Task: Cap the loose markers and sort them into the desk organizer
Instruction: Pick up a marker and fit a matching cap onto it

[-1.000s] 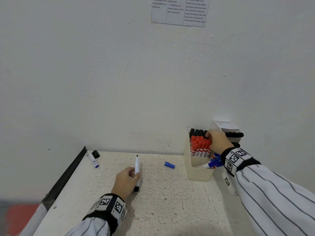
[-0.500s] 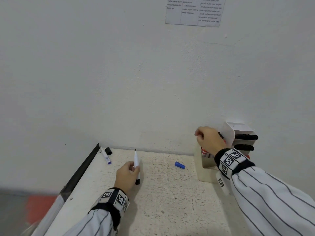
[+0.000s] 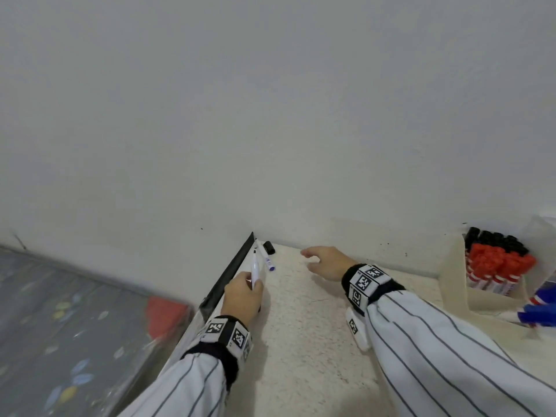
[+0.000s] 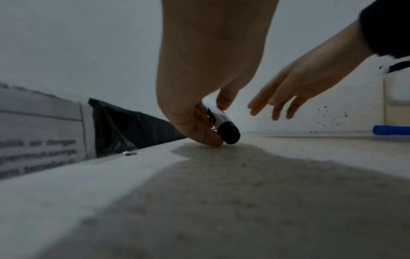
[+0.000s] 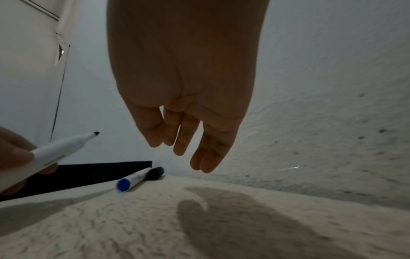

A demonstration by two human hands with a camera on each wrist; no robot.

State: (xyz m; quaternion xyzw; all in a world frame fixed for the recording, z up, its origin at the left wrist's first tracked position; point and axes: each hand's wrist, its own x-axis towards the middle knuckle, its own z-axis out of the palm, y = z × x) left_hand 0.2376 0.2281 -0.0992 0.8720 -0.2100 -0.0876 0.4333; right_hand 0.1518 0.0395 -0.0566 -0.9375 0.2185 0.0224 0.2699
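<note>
Gripping an uncapped black marker (image 3: 255, 267) in curled fingers and thumb, the left hand (image 3: 242, 296) sits nearest, at about 7 o'clock on the table (image 3: 301, 341), with the marker's black butt end touching or almost touching the surface beside the fingertip and its bare tip angled up toward the wall; held that way, the tip looks offered for a cap to be pushed on from above. Further in, at roughly 12 o'clock, the right hand (image 3: 326, 261) hovers above the table with fingers (image 5: 208, 152) straight and loosely spread, holding nothing, its palm turned down and its fingertips aimed toward 11 o'clock, which reads as a reach for the cap the held marker needs. Beyond the left hand, in the far corner at 11 o'clock, a second marker (image 3: 264, 254) with a blue end lies flat on the table, and a black cap (image 3: 269, 247) lies just beside it against the wall; the two appear to touch in the right wrist view. A loose blue cap (image 4: 391, 130) rests on the table off toward 3 o'clock, seen only from the left wrist, near the foot of the organizer (image 3: 454, 284). That cream organizer stands at 2 o'clock by the wall, its near compartment packed with upright red-capped markers (image 3: 496, 263) and black-capped ones (image 3: 493, 237) behind them, while blue ones (image 3: 538, 308) lie at its right edge, blurred. Two markers therefore seem still to be capped and sorted, one in hand and one in the corner
</note>
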